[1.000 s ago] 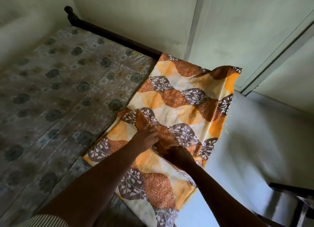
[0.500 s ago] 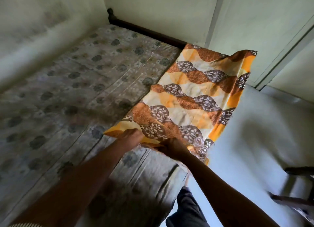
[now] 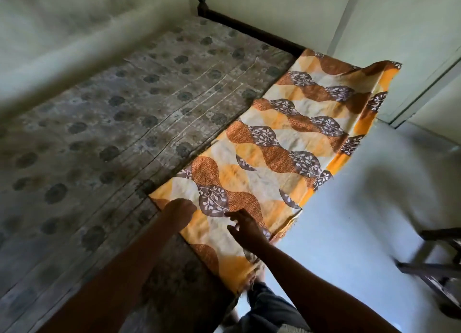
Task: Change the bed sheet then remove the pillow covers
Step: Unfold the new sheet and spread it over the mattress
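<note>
The orange, white and brown leaf-print bed sheet lies as a long folded strip along the right side of the bare grey floral mattress, reaching from the far end almost to my legs. Its right edge hangs over the bed's side. My left hand is at the sheet's near left edge, fingers curled round the fabric. Just right of it, my right hand hovers over the sheet with fingers spread, holding nothing. No pillows are in view.
A dark wooden bed rail runs along the far end against the wall. Walls close in the bed's left and far sides. Pale floor lies to the right, with a dark chair frame at the right edge.
The camera view swung left. The sheet now reaches further toward me along the mattress edge. My right hand has let go of the fabric and opened; my left hand stays on the edge.
</note>
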Motion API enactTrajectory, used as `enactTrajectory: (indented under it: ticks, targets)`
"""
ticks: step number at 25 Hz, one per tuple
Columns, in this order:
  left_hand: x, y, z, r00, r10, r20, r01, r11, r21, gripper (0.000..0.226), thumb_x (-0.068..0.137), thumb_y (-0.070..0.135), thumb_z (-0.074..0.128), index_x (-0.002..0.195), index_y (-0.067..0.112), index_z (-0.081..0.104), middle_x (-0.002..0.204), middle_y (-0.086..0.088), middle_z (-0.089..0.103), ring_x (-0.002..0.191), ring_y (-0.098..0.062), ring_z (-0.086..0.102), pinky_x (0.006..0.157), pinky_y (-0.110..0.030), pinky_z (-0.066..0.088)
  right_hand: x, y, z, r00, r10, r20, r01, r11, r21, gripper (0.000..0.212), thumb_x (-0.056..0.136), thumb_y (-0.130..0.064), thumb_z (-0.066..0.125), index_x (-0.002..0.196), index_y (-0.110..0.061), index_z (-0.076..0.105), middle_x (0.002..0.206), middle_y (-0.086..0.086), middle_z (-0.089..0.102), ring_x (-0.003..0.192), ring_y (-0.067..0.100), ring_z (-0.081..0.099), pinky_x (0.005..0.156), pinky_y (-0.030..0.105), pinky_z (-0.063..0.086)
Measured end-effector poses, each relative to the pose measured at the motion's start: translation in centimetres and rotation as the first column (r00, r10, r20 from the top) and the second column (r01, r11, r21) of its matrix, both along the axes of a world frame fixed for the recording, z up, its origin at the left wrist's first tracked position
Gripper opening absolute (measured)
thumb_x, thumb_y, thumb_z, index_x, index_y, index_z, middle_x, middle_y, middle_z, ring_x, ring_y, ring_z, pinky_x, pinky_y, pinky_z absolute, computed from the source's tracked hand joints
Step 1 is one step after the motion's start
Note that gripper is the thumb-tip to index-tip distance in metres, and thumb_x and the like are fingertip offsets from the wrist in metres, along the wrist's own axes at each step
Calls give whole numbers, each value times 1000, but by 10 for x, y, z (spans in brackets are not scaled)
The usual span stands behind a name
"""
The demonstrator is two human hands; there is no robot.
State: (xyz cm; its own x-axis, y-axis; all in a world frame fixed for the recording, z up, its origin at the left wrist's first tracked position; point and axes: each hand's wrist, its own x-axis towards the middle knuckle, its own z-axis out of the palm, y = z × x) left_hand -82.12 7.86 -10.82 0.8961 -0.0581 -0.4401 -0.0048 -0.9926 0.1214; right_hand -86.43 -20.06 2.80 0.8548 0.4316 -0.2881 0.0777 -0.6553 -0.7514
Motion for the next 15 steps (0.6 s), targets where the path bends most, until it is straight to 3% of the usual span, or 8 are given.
enactTrajectory:
  ticks: [1, 3, 6, 10, 12, 14, 15]
  targets:
    - [-12, -36, 70, 991, -124, 51, 123, 992, 35, 28, 89, 30, 47, 110, 26, 64, 107, 4, 64, 106, -21, 60, 81, -30, 51, 4, -9, -2, 999, -38, -7, 38, 998, -51, 34, 90, -15, 57, 124, -16, 58, 118, 6, 53, 93, 15, 57, 80, 19, 44]
    - [-11, -80, 127, 966, -247, 79, 239, 965, 105, 32, 93, 20, 44, 122, 13, 57, 122, -7, 57, 118, -24, 51, 91, -33, 44, 29, -32, -11, 990, -137, -20, 135, 987, -83, 32, 90, -13, 57, 122, -17, 59, 120, 5, 53, 99, 16, 59, 81, 17, 43]
    - [17, -109, 142, 979, -201, 43, 198, 978, 65, 36, 96, 21, 42, 129, 14, 52, 136, -6, 49, 128, -20, 42, 98, -31, 39, 81, -62, -30, 966, -256, -27, 250, 957, -151, 36, 89, -12, 57, 125, -15, 56, 126, 10, 52, 106, 23, 59, 91, 28, 46]
    - [40, -139, 135, 965, -261, 14, 261, 965, 2, 34, 95, 21, 45, 128, 15, 53, 131, -4, 53, 123, -19, 46, 95, -31, 42, 125, -87, -74, 926, -360, -112, 308, 893, -327, 58, 90, -23, 58, 141, -11, 34, 142, 14, 37, 127, 32, 42, 104, 41, 38]
    - [45, -149, 131, 963, -268, -17, 268, 963, 5, 39, 95, 19, 46, 133, 15, 48, 132, -5, 52, 123, -21, 47, 97, -32, 43, 133, -93, -89, 928, -344, -145, 245, 854, -459, 64, 89, -33, 58, 143, -13, 28, 143, 14, 36, 132, 33, 34, 104, 42, 35]
    - [44, -154, 127, 954, -298, 15, 299, 953, -53, 44, 93, 15, 48, 136, 12, 44, 134, -9, 51, 123, -25, 47, 100, -34, 41, 132, -88, -90, 974, -210, -84, 125, 810, -573, 46, 91, -38, 53, 130, -17, 44, 132, 10, 51, 124, 30, 43, 97, 40, 40]
    - [44, -153, 128, 942, -332, 42, 334, 942, -43, 49, 91, 11, 49, 139, 10, 40, 136, -11, 49, 125, -27, 46, 102, -37, 39, 129, -83, -84, 988, -142, -69, 80, 828, -555, 34, 92, -37, 49, 120, -17, 53, 123, 8, 59, 115, 28, 52, 93, 37, 45]
